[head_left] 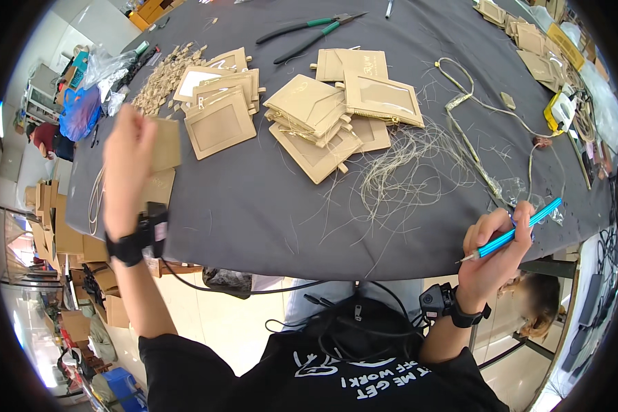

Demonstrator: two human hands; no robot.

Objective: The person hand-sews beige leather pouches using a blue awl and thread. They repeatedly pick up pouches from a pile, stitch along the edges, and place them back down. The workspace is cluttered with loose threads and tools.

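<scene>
My right hand (498, 244) is closed around a blue pen-shaped tool (518, 230) with a fine metal tip, held above the table's near right edge. Motion blurs my left hand (129, 165), raised over the table's left side; its fingers look bent, but whether they grip anything is unclear. Partly behind that hand lie flat tan pieces (163, 147). Right of it, tan card holders with window frames (220, 130) overlap in a pile. More tan card holders (307, 103) are stacked at the middle, beside a tangle of pale thread (398, 175).
Green-handled pliers (312, 42) lie at the back. Small tan pieces (168, 75) heap up at back left, near a blue plastic bag (80, 113). A pale cord (470, 144) winds across the right side. More tan holders (535, 51) lie at far right. A dark cloth (247, 206) covers the table.
</scene>
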